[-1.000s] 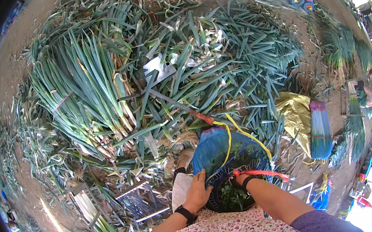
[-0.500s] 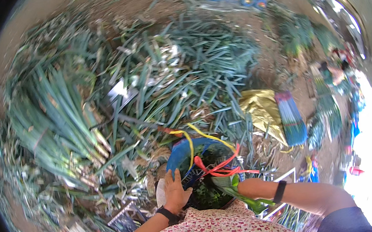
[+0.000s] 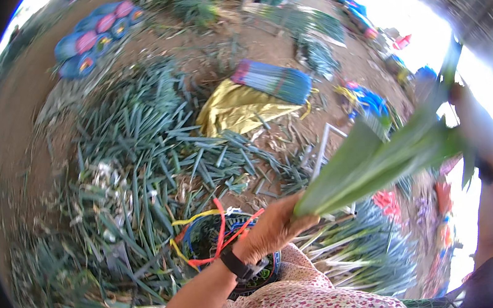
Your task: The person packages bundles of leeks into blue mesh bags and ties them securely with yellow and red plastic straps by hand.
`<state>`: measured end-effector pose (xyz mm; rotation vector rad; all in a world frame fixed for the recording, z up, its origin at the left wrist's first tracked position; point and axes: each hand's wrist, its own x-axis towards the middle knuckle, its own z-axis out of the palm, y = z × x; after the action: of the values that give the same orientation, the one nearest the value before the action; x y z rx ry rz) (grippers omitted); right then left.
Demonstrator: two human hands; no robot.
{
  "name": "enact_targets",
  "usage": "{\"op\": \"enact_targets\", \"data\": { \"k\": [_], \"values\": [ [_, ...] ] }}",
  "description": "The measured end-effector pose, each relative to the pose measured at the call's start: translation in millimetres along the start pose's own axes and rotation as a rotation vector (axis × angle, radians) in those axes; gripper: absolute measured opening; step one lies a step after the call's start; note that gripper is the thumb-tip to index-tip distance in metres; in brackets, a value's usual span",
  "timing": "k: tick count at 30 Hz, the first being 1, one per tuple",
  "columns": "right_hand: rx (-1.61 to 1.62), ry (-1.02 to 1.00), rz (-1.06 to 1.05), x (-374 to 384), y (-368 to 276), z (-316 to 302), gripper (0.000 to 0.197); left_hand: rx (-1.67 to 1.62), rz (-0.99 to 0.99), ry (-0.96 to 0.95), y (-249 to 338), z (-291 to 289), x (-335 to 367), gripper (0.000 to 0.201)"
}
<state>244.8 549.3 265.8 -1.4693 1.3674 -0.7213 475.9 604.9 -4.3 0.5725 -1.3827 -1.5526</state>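
Note:
A bunch of broad green leaves (image 3: pixel 372 165) is stretched between my hands, slanting up to the right. My left hand (image 3: pixel 284 224) is closed round its lower end. Higher up at the far right, my right hand (image 3: pixel 475 114) grips the other end; it is blurred, and leaf tips stick out above and below it. Beneath my left forearm stands a blue-rimmed basket (image 3: pixel 188 239), with dark green stuff inside and partly hidden by my arm. Yellow and red ties (image 3: pixel 221 223) hang over its edge.
Long leek-like greens (image 3: pixel 137 125) are heaped on the ground to the left. A bundle in blue wrap (image 3: pixel 274 82) lies on a gold sheet (image 3: pixel 247 109). Beyond are blue and pink packs (image 3: pixel 97 33). More stalks with pale ends (image 3: pixel 359 251) lie to my right.
My view has swung to the right. My right hand has risen from the basket with the green leaves, out to the right. My left hand has left the basket's rim and now grips their lower end.

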Motion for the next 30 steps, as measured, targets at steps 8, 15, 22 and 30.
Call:
{"op": "enact_targets", "data": {
  "k": [8, 15, 22, 30],
  "values": [
    [0.024, 0.259, -0.326, -51.3, 265.8, -54.0, 0.054, -0.128, -0.306, -0.166, 20.9, 65.4, 127.7, 0.04],
    [1.039, 0.53, 0.067, -74.9, 357.4, 79.8, 0.033, 0.175, -0.258, -0.422, -75.1, 133.2, 148.7, 0.062],
    [0.265, 1.043, 0.392, -170.5, 549.4, -76.1, 0.047, 0.582, -0.466, 0.449, -124.5, -35.5, -6.4, 0.035],
    [0.453, -0.253, 0.651, 34.4, 423.5, 92.9, 0.028, 1.161, -0.798, 0.433, -126.9, -7.5, -179.7, 0.029]
  ]
}}
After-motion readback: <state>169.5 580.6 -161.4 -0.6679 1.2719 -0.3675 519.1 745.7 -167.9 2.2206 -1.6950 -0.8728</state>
